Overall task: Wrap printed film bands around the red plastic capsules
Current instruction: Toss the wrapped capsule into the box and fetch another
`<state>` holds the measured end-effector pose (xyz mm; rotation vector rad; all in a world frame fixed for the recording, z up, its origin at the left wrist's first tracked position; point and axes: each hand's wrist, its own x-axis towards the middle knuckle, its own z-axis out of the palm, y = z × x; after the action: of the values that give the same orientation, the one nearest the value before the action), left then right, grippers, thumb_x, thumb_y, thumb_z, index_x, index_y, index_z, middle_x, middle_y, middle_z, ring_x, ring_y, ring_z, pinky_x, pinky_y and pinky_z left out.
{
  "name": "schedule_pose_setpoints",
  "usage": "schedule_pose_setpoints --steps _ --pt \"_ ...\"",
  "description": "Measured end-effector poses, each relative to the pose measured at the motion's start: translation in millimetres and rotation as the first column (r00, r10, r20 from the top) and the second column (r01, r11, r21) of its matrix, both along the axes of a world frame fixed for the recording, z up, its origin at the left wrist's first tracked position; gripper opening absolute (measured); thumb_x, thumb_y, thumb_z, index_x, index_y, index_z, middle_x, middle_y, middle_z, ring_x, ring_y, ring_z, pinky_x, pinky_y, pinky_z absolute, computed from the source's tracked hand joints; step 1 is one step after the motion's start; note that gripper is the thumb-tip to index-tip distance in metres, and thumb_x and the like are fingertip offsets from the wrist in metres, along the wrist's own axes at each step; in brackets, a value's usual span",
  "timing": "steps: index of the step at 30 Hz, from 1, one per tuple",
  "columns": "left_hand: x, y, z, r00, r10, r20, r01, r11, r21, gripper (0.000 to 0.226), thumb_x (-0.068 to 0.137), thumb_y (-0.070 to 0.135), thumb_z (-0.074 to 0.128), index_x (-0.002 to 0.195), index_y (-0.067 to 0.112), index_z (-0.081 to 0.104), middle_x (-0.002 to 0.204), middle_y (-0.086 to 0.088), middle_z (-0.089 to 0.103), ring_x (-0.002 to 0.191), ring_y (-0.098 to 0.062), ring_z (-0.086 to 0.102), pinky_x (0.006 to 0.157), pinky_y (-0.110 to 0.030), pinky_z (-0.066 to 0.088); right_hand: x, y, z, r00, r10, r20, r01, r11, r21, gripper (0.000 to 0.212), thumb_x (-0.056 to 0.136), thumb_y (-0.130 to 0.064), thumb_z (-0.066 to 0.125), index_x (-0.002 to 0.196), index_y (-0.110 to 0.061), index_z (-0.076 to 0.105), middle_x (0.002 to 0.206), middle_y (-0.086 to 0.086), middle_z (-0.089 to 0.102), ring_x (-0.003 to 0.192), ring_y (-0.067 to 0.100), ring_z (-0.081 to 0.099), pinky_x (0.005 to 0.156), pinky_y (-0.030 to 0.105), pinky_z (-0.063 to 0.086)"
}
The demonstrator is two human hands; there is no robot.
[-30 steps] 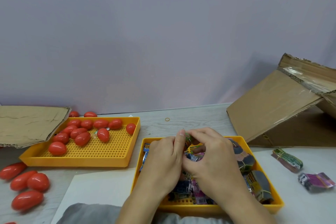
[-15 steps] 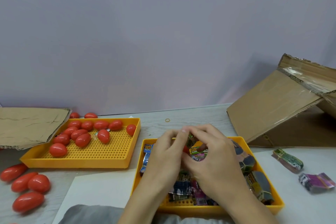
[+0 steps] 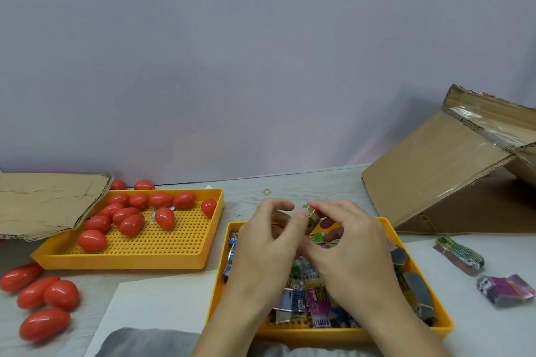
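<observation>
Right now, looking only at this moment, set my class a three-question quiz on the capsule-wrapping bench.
1. True or false: the left tray holds bare red capsules.
2. Which holds the loose printed bands: A left tray, B right tray, C cardboard box?
3. What do the left hand and right hand hold between them?

Key: 1 true; 2 B; 3 a banded capsule.
</observation>
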<state>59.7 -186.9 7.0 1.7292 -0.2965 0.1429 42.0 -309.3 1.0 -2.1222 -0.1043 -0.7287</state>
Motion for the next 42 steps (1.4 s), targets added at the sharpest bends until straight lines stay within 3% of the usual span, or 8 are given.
schedule_pose_setpoints --steps 3,7,13,19,30,35,38,42 --pt "1.2 -0.2 -0.7 0.992 0.065 0.11 -0.081 0.986 0.144 0.02 0.079 0.039 0.079 0.091 0.029 0.067 0.079 0.007 0.071 0.074 -0.005 0.067 0.065 -0.02 0.053 0.4 1.2 -2.6 1.0 -0.007 -0.015 0.007 1.0 -0.018 0.048 0.07 -0.039 0.085 0.111 -0.041 0.061 0.098 -0.025 0.059 0.091 -0.004 0.057 0.075 0.007 0.045" --pt "0.3 2.0 3.6 0.996 -0.026 0.089 0.011 0.987 0.161 0.006 0.09 0.023 0.07 0.086 0.02 0.075 0.078 -0.002 0.074 0.076 -0.02 0.07 0.072 -0.048 0.054 0.6 0.9 -3.1 1.0 0.001 -0.003 -0.001 0.993 -0.116 0.045 0.069 -0.02 0.087 0.111 -0.025 0.071 0.097 -0.017 0.062 0.092 -0.002 0.058 0.078 0.002 0.04" --pt "1.4 9.8 6.9 0.995 -0.099 0.001 0.096 0.971 0.219 0.017 0.094 0.027 0.065 0.086 0.017 0.075 0.075 -0.01 0.072 0.078 -0.032 0.068 0.071 -0.055 0.053 -1.6 0.8 -1.0 0.998 0.07 -0.003 -0.07 0.987 -0.147 0.044 0.071 -0.013 0.082 0.114 -0.019 0.073 0.098 -0.016 0.062 0.096 -0.005 0.055 0.082 0.001 0.036" --pt "-1.1 6.0 7.3 0.999 -0.034 0.002 0.032 0.967 0.254 0.014 0.085 0.034 0.072 0.093 0.022 0.073 0.077 0.0 0.073 0.07 -0.008 0.067 0.067 -0.037 0.056 -2.5 0.2 0.1 0.996 0.084 -0.021 -0.086 0.99 -0.111 0.047 0.072 -0.019 0.079 0.118 -0.02 0.071 0.098 -0.016 0.062 0.095 -0.006 0.056 0.079 0.001 0.039" --pt "1.8 16.9 10.2 0.975 -0.106 -0.196 0.157 0.951 0.266 0.02 0.094 0.021 0.063 0.078 0.01 0.068 0.058 -0.005 0.069 0.052 -0.013 0.067 0.042 -0.013 0.041 -5.6 4.0 3.1 0.978 0.198 -0.065 -0.204 0.974 -0.1 0.052 0.061 -0.022 0.064 0.111 -0.018 0.073 0.099 -0.016 0.065 0.098 -0.003 0.057 0.082 0.011 0.045" --pt "0.9 12.7 11.4 0.918 -0.249 -0.31 0.24 0.968 -0.067 0.016 0.093 0.022 0.065 0.092 0.006 0.069 0.076 -0.011 0.074 0.071 -0.02 0.073 0.06 -0.026 0.059 -0.6 -1.7 -1.2 0.987 0.161 -0.013 -0.157 0.976 0.148 0.046 0.071 -0.002 0.074 0.11 -0.027 0.073 0.099 -0.021 0.069 0.097 -0.003 0.065 0.078 0.015 0.053" --pt "2.3 9.9 11.8 0.89 -0.324 -0.322 0.196 0.908 -0.371 0.024 0.087 0.023 0.064 0.097 0.002 0.07 0.09 -0.018 0.076 0.083 -0.027 0.075 0.069 -0.031 0.061 5.4 -12.7 -3.6 0.962 0.271 -0.012 -0.222 0.812 0.54 0.048 0.077 0.008 0.076 0.113 -0.024 0.07 0.101 -0.015 0.075 0.097 0.005 0.071 0.077 0.016 0.056" --pt "0.8 7.5 13.7 0.927 -0.268 -0.263 0.126 0.881 -0.457 0.017 0.092 0.011 0.06 0.106 0.004 0.068 0.092 -0.015 0.077 0.084 -0.026 0.075 0.065 -0.026 0.059 8.6 -14.3 -5.8 0.904 0.427 0.006 -0.327 0.683 0.654 0.045 0.081 0.002 0.071 0.118 -0.024 0.069 0.113 -0.005 0.074 0.112 0.011 0.066 0.092 0.025 0.054"
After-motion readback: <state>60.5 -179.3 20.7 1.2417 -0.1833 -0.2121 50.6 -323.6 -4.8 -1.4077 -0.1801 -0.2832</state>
